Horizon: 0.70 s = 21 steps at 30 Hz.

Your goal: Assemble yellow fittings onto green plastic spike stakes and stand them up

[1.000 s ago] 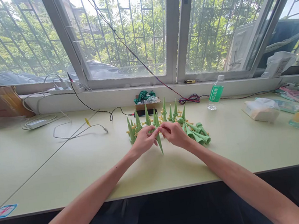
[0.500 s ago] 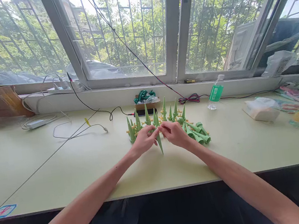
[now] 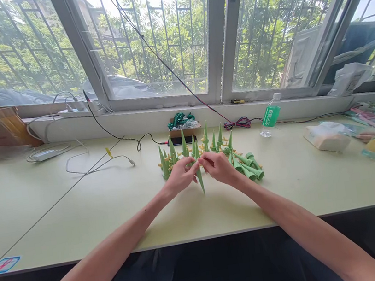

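Green spike (image 3: 200, 180), upright spikes (image 3: 184, 144) close behind, bottle (image 3: 270, 116) farther right.

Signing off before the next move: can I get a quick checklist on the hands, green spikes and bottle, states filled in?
1. Left hand gripping the held green spike: ok, fingers at its upper end, tip pointing down.
2. Right hand grip: cannot tell, what its fingertips pinch is hidden.
3. Held spike's tip off the table: cannot tell from this view.
4. Standing spikes point up: ok, behind the hands.
5. Pile of spikes separated: not ok, they overlap.
6. Bottle capped, apart from the hands: ok.
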### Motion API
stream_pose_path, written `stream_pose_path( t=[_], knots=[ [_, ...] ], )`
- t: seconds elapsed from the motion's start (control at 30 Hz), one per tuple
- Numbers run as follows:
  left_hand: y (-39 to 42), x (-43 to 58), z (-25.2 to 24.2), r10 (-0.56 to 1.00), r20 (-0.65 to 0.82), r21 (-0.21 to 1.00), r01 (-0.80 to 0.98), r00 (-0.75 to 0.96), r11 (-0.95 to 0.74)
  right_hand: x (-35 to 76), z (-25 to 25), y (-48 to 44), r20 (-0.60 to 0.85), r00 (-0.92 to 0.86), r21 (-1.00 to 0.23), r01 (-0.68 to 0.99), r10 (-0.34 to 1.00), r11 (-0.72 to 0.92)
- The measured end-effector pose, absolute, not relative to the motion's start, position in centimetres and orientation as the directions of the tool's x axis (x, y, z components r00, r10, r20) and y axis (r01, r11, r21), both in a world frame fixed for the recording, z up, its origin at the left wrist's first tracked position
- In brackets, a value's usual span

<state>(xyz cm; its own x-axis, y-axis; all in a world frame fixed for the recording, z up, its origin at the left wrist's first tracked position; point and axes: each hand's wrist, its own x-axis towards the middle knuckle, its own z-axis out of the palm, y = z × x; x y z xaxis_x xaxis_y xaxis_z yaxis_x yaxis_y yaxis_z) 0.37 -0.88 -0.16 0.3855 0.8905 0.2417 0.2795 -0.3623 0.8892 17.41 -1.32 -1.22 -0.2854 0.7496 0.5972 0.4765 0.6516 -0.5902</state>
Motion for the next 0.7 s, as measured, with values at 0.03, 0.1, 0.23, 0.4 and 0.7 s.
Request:
stream_pose_path(
  t=[0.03,0.1,0.23,0.4,0.7],
  knots=[
    [-0.89,0.37,-0.17,0.89,0.242,0.89,0.278,0.386,-0.362,17.39,-1.2,-1.34,0.596,-0.285,-0.591,0.477,0.751,0.65],
    [-0.9,0.38,-0.15,0.89,0.244,0.89,0.274,0.385,-0.363,17.37,-1.14,-1.37,0.592,-0.285,-0.593,0.48,0.754,0.647],
    [-0.93,0.41,-0.11,0.887,0.249,0.887,0.277,0.39,-0.371,17.34,-1.05,-1.42,0.591,-0.285,-0.591,0.485,0.755,0.645],
    [-0.89,0.41,-0.15,0.886,0.243,0.879,0.295,0.395,-0.373,17.35,-1.02,-1.5,0.593,-0.284,-0.586,0.49,0.754,0.645],
    [-0.83,0.37,-0.27,0.887,0.241,0.875,0.307,0.394,-0.374,17.37,-0.9,-1.58,0.594,-0.289,-0.583,0.489,0.751,0.649]
  ],
)
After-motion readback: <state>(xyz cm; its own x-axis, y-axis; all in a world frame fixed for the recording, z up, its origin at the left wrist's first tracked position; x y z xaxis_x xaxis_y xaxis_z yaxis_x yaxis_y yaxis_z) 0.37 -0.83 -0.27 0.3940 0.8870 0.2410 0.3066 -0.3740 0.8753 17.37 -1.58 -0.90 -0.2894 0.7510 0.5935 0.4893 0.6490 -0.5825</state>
